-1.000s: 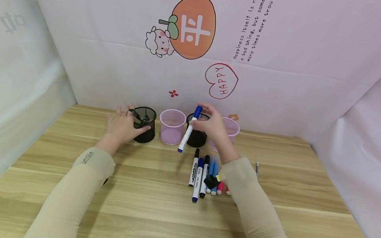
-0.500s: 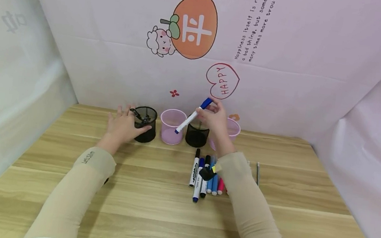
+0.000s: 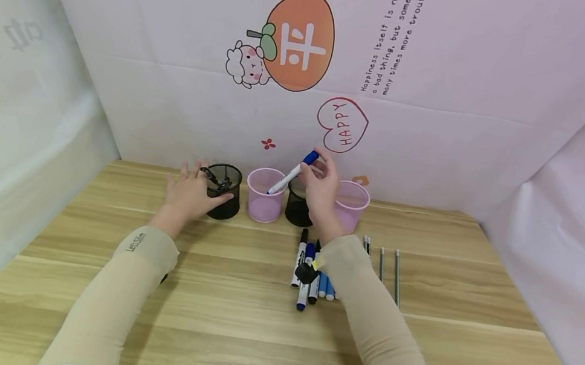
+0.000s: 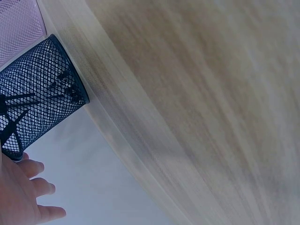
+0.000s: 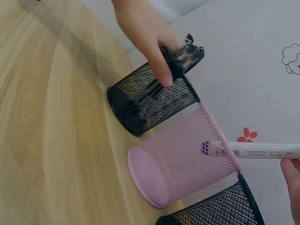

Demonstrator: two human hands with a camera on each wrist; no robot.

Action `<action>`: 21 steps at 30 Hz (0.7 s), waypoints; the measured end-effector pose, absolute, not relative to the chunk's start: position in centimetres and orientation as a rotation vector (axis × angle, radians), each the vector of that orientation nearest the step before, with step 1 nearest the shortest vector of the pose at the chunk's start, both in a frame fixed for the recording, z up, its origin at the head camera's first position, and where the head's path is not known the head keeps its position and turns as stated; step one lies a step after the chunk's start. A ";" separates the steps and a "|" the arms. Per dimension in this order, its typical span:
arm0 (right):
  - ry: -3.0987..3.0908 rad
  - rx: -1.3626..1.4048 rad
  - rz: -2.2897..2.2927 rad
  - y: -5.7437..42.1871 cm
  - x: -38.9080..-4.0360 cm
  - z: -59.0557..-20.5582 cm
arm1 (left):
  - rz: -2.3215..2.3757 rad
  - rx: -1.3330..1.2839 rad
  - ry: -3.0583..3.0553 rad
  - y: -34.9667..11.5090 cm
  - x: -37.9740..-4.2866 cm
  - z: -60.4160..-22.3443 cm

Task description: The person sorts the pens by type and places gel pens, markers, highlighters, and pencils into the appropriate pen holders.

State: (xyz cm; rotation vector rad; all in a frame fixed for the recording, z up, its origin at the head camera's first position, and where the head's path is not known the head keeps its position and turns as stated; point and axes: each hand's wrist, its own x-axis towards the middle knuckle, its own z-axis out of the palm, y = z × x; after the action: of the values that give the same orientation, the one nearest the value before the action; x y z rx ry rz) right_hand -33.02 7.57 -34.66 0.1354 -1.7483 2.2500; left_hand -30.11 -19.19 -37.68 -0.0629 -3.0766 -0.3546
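Note:
My right hand (image 3: 322,189) pinches a white marker (image 3: 287,178) near its blue cap. The marker is tilted, and its lower end is inside the left pink mesh pen holder (image 3: 264,202); it shows through the mesh in the right wrist view. My left hand (image 3: 183,196) rests at the left black mesh pen holder (image 3: 224,203), thumb on the near side and other fingers spread beside and behind it. Those fingers (image 4: 43,187) look straight in the left wrist view. Slim black items (image 5: 191,55), their kind unclear, stand in that holder.
Right of the left pink holder stand a second black holder (image 3: 299,211), partly behind my right hand, and a second pink one (image 3: 352,205). Several markers (image 3: 299,262) lie in front, partly under my right forearm. Grey pencils (image 3: 397,277) lie farther right. A printed cloth rises behind.
My right hand has shifted left and slightly back with the marker, whose lower end has gone from above the table into the left pink holder. The left hand has stayed in place.

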 end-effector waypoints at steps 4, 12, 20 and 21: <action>-1.801 0.164 2.203 7.1 -32.9 -35.1 | -0.355 -0.064 -3.071 -19.2 -30.1 -37.7; -1.838 0.150 2.180 6.4 -32.8 -35.6 | -0.345 -0.060 -3.070 -19.1 -30.1 -37.7; -1.894 0.179 2.165 6.0 -32.8 -36.1 | -0.310 -0.069 -3.075 -19.2 -30.1 -37.7; -1.887 0.188 2.174 6.0 -32.8 -36.1 | -0.311 -0.069 -3.075 -19.2 -30.1 -37.7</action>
State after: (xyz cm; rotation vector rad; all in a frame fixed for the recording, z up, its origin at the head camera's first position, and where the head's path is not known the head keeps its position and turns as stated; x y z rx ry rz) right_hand -32.78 6.03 -36.05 0.1878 -1.8868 2.1743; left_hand -30.14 -19.22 -37.67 -0.0694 -3.0747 -0.3113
